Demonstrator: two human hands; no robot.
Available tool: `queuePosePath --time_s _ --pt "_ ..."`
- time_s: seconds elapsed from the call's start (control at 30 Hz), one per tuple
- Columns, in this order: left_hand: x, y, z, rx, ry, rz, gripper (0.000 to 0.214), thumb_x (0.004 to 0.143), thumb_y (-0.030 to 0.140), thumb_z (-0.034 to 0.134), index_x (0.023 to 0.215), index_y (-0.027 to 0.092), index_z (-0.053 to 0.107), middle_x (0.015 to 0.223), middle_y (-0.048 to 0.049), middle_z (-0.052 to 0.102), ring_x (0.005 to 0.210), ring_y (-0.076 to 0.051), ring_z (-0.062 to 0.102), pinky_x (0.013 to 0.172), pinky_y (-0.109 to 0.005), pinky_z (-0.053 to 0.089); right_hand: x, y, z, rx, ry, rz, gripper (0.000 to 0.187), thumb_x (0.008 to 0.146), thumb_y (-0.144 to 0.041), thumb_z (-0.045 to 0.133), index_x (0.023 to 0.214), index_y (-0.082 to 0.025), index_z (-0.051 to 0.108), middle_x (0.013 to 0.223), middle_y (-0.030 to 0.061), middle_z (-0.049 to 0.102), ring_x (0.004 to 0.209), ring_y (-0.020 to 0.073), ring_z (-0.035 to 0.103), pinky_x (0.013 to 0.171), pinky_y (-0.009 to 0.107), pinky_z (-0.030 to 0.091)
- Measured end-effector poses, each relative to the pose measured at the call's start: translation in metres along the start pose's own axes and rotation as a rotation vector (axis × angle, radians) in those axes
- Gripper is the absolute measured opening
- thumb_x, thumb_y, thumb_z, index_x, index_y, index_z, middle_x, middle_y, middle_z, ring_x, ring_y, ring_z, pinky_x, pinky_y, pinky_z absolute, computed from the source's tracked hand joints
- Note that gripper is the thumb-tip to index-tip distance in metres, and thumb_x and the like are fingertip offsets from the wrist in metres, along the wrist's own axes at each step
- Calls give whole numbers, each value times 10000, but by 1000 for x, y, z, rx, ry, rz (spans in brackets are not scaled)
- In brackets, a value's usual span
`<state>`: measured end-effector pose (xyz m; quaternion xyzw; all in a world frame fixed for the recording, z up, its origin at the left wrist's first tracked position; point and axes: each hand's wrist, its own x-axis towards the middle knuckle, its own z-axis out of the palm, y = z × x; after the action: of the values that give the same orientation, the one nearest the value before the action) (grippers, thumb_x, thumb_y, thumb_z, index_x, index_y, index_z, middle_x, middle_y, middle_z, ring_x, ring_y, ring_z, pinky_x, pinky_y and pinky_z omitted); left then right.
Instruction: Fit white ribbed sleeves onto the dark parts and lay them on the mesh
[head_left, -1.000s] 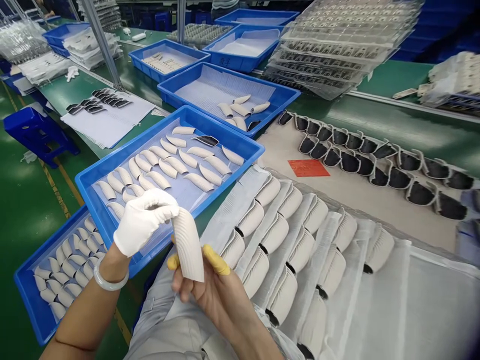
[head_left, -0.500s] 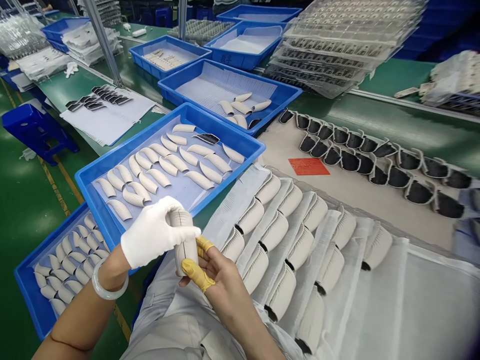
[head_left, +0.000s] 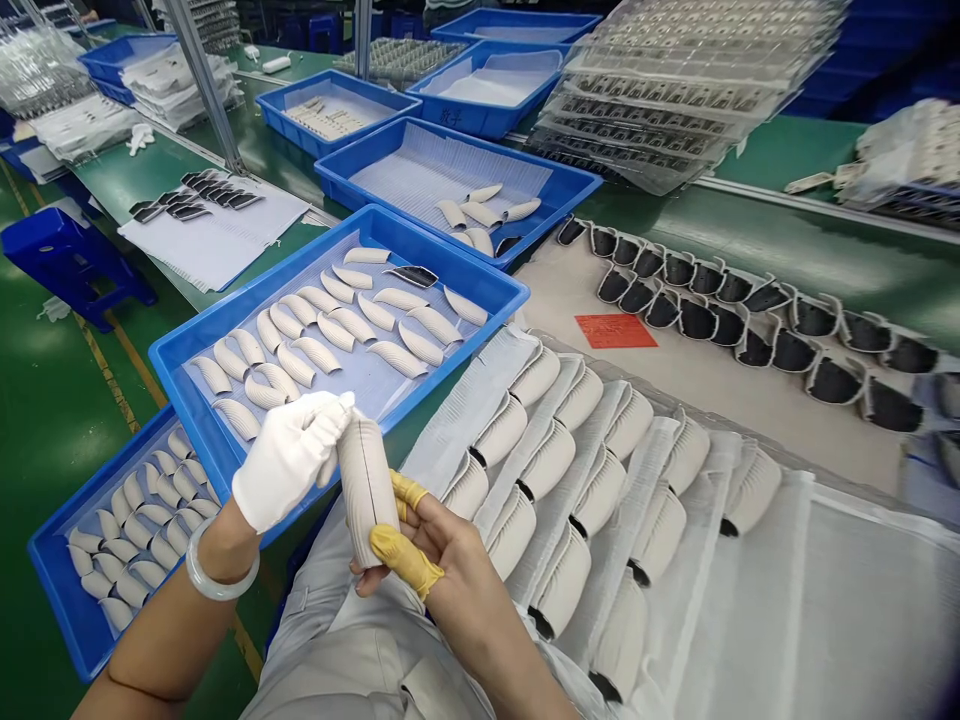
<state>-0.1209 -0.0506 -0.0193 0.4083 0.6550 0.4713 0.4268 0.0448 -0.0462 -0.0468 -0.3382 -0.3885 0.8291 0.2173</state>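
A beige, ribbed, curved shell piece (head_left: 365, 490) with a dark seam line down its length is held upright over my lap. At its upper end, my left hand (head_left: 289, 455), in a white glove, is closed with fingertips pinched at the top edge. My right hand (head_left: 431, 545), with yellow finger cots on thumb and finger, grips the lower part from the right side. Close by on the left, a blue tray (head_left: 161, 350) holds many similar beige shells (head_left: 375, 312). To the right, rows of paired beige shells (head_left: 566, 580) lie between white cloth strips.
Lower left stands another blue tray (head_left: 56, 610) of shells. A further blue tray (head_left: 592, 185) lies behind. Black-lined pieces (head_left: 697, 318) stand in rows near a red card (head_left: 615, 331). Stacked clear plastic trays (head_left: 675, 90) lean at the back. A blue stool (head_left: 71, 265) is left.
My left hand has shifted from around the shell's upper side to a pinch at its top edge. The shell's seamed face now shows more fully. My right hand keeps its grip.
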Motion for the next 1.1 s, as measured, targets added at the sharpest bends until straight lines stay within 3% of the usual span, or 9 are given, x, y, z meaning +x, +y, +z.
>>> queuePosePath --time_s 0.1,0.2,0.37,0.47,0.53,0.63,0.8,1.0,1.1 --pt "0 3 3 43 50 43 213 722 379 695 698 179 629 548 33 591 471 -92 513 458 -210 433 1 -1 1 -22 2 2 577 709 -476 740 1176 -189 560 732 7 630 540 140 621 606 322 571" --pt "1 4 5 135 79 146 115 700 284 716 727 183 668 734 4 686 675 -133 624 613 -220 510 -1 -3 3 -67 18 17 620 689 -502 744 1182 -184 543 732 8 628 552 148 617 621 338 572" --pt "1 3 3 321 109 303 67 762 223 659 704 202 683 698 30 692 657 -113 619 622 -200 499 -1 -11 6 -137 47 69 603 729 -635 627 1117 -181 545 733 16 632 578 173 637 657 352 553" --pt "1 4 5 410 78 389 89 773 244 659 703 197 688 662 30 686 623 -108 608 597 -197 488 4 -13 4 -221 55 42 476 840 -645 457 900 -186 570 620 -3 583 545 176 624 628 346 530" --pt "2 6 6 438 57 417 104 774 251 662 692 190 683 643 27 679 609 -107 605 579 -195 483 8 -15 3 -255 48 42 407 838 -593 511 792 -189 542 663 1 575 541 164 609 564 315 512" --pt "4 6 5 428 71 416 109 764 246 672 675 184 669 643 27 675 612 -104 604 579 -189 485 7 -19 3 -228 -29 68 349 744 -450 701 927 -189 558 836 27 595 700 187 624 584 300 534" --pt "8 4 0 336 103 363 113 745 254 690 661 187 654 643 28 666 614 -110 598 572 -202 492 -3 -25 5 -169 -146 56 753 659 -273 802 1314 -216 436 1036 65 614 920 213 613 835 359 529" --pt "8 8 -1 140 115 376 55 708 178 717 669 195 682 656 27 683 635 -117 629 587 -200 517 -10 -21 10 -94 -135 -25 640 721 -322 767 1275 -218 464 1031 69 626 878 199 623 801 355 533" --pt "6 9 0 61 105 419 53 719 160 717 701 206 699 679 29 692 656 -110 642 607 -187 527 -15 -21 14 -175 -99 -77 627 739 -336 751 1270 -198 449 957 61 635 815 186 618 725 319 529"
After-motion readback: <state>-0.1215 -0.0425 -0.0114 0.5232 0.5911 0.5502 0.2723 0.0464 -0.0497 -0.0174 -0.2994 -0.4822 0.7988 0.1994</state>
